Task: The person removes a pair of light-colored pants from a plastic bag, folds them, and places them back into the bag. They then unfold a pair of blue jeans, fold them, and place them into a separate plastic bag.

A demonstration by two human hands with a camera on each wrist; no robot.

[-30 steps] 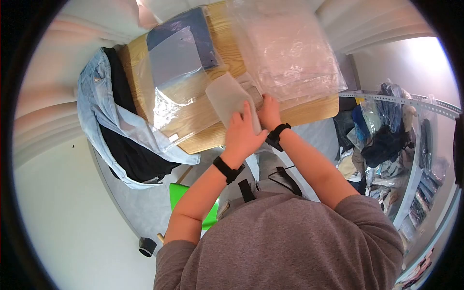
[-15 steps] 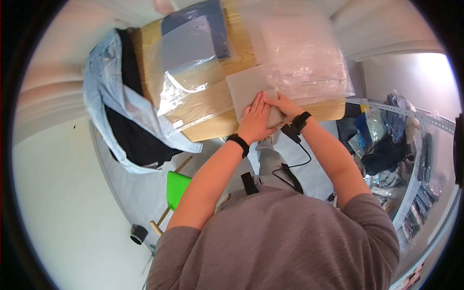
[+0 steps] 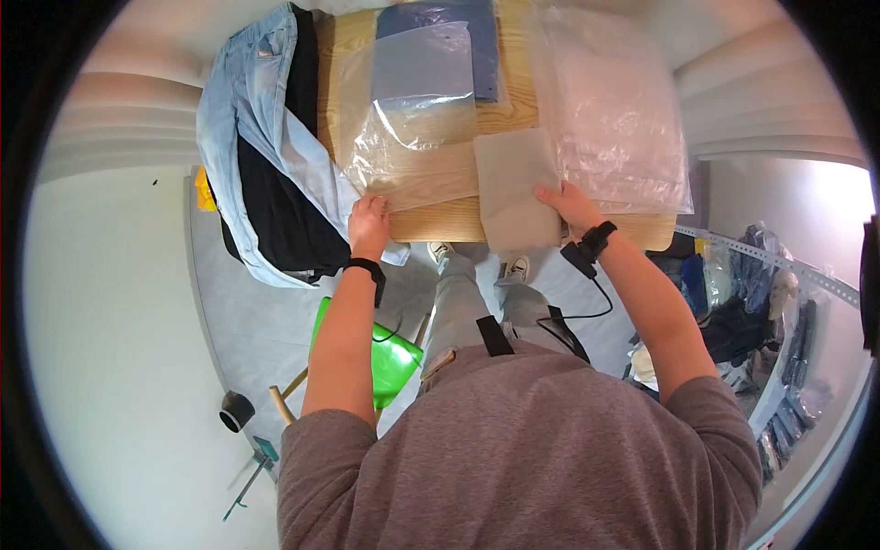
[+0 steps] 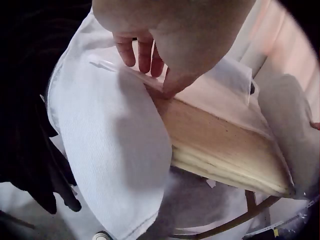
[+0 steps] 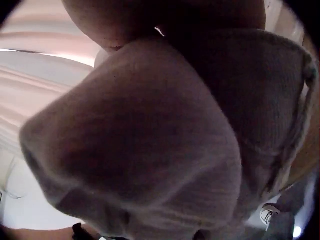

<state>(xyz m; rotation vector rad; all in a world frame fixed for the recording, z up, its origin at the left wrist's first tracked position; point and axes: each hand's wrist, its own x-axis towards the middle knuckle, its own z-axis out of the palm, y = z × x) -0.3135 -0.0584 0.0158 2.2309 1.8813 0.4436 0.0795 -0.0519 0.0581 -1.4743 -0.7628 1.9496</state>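
Observation:
A folded beige-grey cloth (image 3: 515, 197) lies over the table's front edge. My right hand (image 3: 575, 209) grips its right side, thumb on top; the right wrist view is filled by the cloth (image 5: 145, 125) hanging in soft folds below the hand (image 5: 120, 20). To the left, a flat clear plastic bag (image 3: 417, 170) rests on the wood. Its lower left corner is pinched between thumb and fingers of my left hand (image 3: 368, 227), as the left wrist view also shows at the hand (image 4: 180, 35), just above the light jeans (image 4: 115, 140).
Light blue jeans (image 3: 252, 110) and black clothing (image 3: 280, 188) hang over the table's left side. A bagged dark blue item (image 3: 486, 55) is at the back, and a stack of clear bags (image 3: 623, 119) at the right. A green chair (image 3: 394, 367) stands below; a shelf (image 3: 788, 266) holds clothes.
My left hand has left the cloth and moved left to the clear bag's corner. The cloth now lies flatter and wider, with my right hand at its right side. The head view has shifted.

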